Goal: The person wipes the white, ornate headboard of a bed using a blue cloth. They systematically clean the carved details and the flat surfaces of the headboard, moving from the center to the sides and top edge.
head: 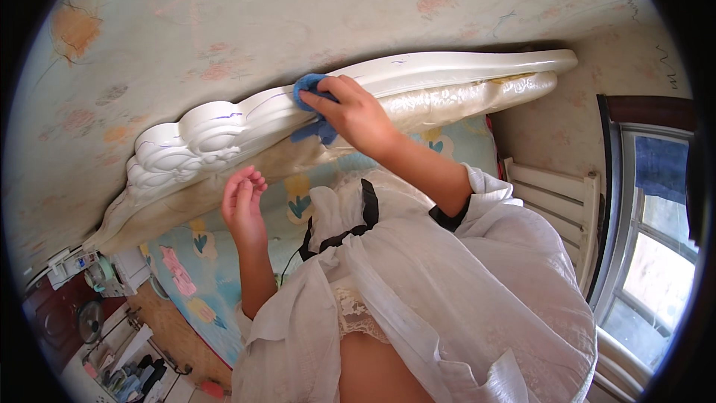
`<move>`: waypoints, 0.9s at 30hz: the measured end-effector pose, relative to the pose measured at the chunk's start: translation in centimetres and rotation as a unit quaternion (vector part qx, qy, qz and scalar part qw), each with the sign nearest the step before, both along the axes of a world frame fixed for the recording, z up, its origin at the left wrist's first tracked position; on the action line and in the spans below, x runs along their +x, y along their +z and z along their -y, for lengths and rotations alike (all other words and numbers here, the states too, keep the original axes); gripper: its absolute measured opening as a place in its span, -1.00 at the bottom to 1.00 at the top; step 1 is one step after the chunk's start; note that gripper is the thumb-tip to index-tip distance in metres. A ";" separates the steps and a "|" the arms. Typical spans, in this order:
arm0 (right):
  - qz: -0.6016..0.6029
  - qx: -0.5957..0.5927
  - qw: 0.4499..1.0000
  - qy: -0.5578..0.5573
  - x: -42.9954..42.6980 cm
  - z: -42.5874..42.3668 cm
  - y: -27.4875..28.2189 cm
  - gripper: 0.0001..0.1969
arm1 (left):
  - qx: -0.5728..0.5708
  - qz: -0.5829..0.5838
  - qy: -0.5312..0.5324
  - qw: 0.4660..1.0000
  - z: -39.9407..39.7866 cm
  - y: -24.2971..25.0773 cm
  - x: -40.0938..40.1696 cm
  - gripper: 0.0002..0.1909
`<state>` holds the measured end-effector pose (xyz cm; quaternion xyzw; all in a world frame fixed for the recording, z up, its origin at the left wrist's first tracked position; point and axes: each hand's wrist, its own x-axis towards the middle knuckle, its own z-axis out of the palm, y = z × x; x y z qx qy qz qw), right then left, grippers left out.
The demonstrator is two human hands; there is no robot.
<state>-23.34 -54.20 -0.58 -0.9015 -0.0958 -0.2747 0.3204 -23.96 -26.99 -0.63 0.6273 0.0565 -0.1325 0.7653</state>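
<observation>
My right hand (355, 115) presses a folded blue cloth (309, 92) onto the top edge of a white carved headboard (447, 67). A loose end of the cloth hangs down the headboard's front. Purple-blue scribble lines mark the white rim, on the scrolled carving left of the cloth and on the stretch to its right. Below the rim runs a glossy cream padded panel (430, 103). Holding nothing, my left hand (244, 196) is raised in front of the headboard's lower left part, its fingers loosely curled and a little apart.
Behind the headboard stands a wall (335, 5) with floral paper and scribbles. A blue patterned bedspread (224, 268) lies below me. To the right are a white slatted rail (554, 196) and a window (649, 235). Clothes (137, 378) and a fan (91, 322) are at lower left.
</observation>
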 end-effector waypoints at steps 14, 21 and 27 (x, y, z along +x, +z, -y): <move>-0.021 -0.054 0.997 -0.059 -4.5 4.0 -6.3 -0.67 | 0.033 -0.010 0.019 0.999 -3.1 -1.2 -1.6 -0.74; -0.010 -0.081 0.993 0.086 0.0 -5.1 -8.7 -0.68 | 0.055 -0.033 0.034 0.997 -4.5 -0.8 -3.1 -0.76; 0.001 0.048 0.994 -0.095 -2.9 0.7 -7.0 -0.75 | 0.067 -0.047 0.009 0.997 -6.0 -1.9 -3.6 -0.75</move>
